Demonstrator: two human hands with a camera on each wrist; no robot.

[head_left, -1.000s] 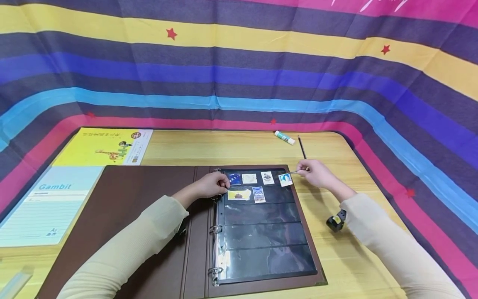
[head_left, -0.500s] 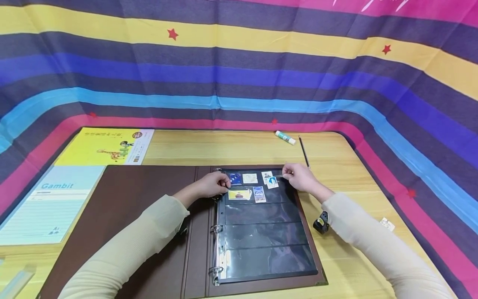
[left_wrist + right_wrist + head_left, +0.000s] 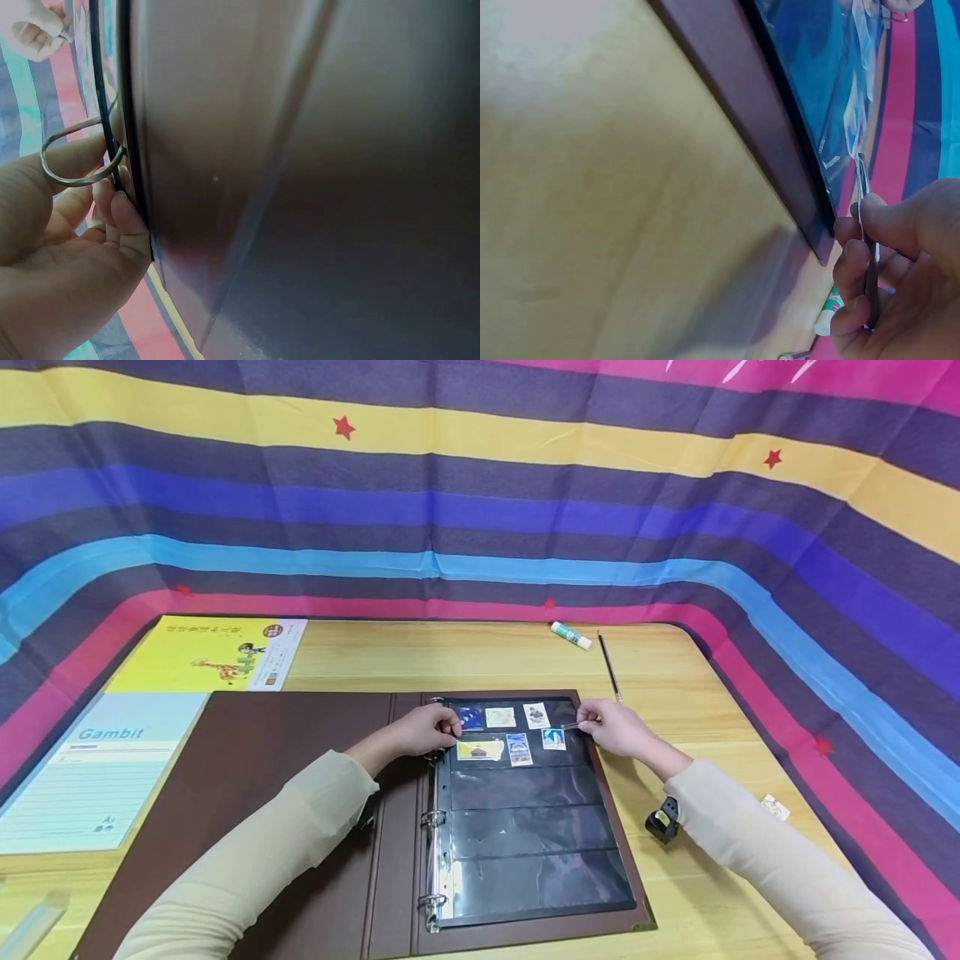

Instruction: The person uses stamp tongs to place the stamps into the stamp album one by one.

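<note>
Five stamps [image 3: 519, 749] look filed, the blue-and-white stamp [image 3: 553, 741] is held at row two by tweezers [image 3: 570, 726] gripped in the right hand [image 3: 617, 727], the album page [image 3: 525, 788] is pinched by the left hand [image 3: 424, 732], and an apparent loose stamp [image 3: 776, 807] is left on the worktop [image 3: 420, 656].

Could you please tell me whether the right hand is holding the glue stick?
No, the right hand grips tweezers; the glue stick lies on the table.

Desk-type workspace; kind of room cannot be determined. Wooden table [image 3: 420, 652] carries notebook [image 3: 97, 785] at left of frame, glue stick [image 3: 572, 636] right of centre; striped cloth [image 3: 480, 514] spans top.
</note>
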